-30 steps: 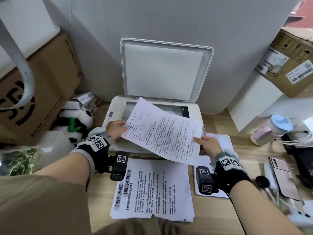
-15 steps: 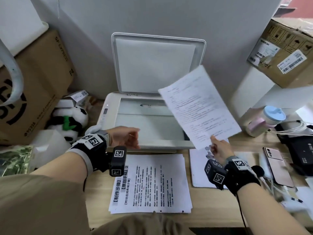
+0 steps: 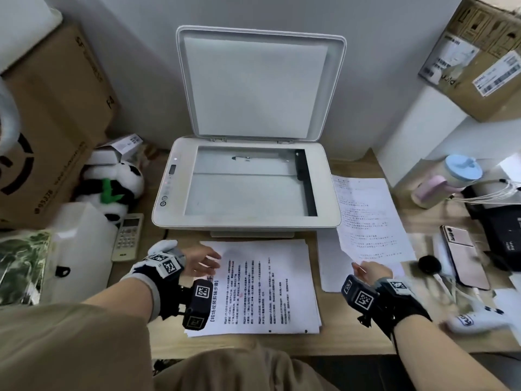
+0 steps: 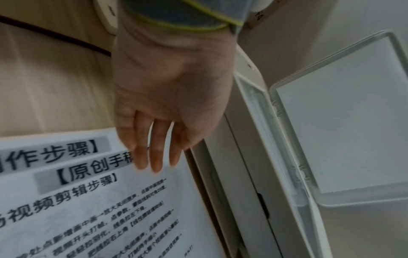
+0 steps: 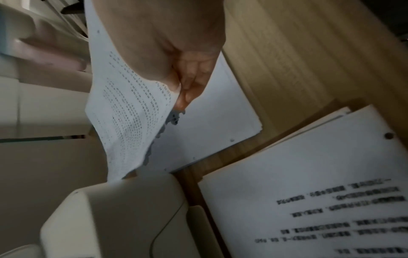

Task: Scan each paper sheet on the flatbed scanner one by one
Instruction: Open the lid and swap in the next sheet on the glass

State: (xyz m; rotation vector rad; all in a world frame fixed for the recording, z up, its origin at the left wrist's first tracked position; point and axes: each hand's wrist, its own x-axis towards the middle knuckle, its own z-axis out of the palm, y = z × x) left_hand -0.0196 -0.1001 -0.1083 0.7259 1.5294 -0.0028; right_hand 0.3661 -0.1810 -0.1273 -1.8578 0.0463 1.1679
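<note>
A stuffed black-and-white panda (image 3: 117,190) and a grey remote (image 3: 127,237) sit left of the white flatbed scanner (image 3: 246,183), its lid up and glass bare. The left hand (image 3: 201,259) hovers with relaxed fingers over the printed paper stack (image 3: 265,289). The right hand (image 3: 369,270) pinches one printed sheet (image 3: 369,218) over the scanned pile on the wooden counter (image 3: 352,338).

Khaki sleeves (image 3: 70,342), blk wrist straps (image 3: 400,309) w/ square markers
</note>
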